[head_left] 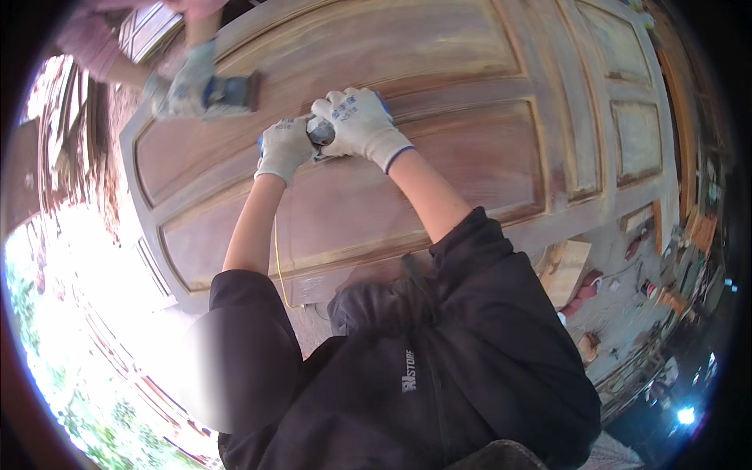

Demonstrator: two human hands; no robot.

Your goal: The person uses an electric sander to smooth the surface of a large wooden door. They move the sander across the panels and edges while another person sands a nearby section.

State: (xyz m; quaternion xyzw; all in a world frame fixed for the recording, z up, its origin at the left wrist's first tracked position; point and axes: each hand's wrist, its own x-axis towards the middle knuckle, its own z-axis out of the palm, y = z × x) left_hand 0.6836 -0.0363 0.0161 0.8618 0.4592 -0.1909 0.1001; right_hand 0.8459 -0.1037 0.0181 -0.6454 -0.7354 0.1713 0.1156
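Note:
Both my hands wear white gloves with blue palms and grip a grey power sander, mostly hidden under them. My left hand (284, 147) closes round the near-left side of the sander (320, 131). Over its right side wraps my right hand (359, 125), fingers curled forward. The sander rests on a large brown wooden door (470, 160) with recessed panels and raised mouldings, on the strip between two long panels. Pale, worn patches show on its surface. A thin yellow cord (277, 258) hangs below my left wrist.
At the upper left, another person's gloved hands (185, 88) hold a dark sander (233, 92) on the same door. Stacked wood strips (66, 117) stand beyond the left end. A wooden block (565, 270) and scattered items lie on the floor at the lower right.

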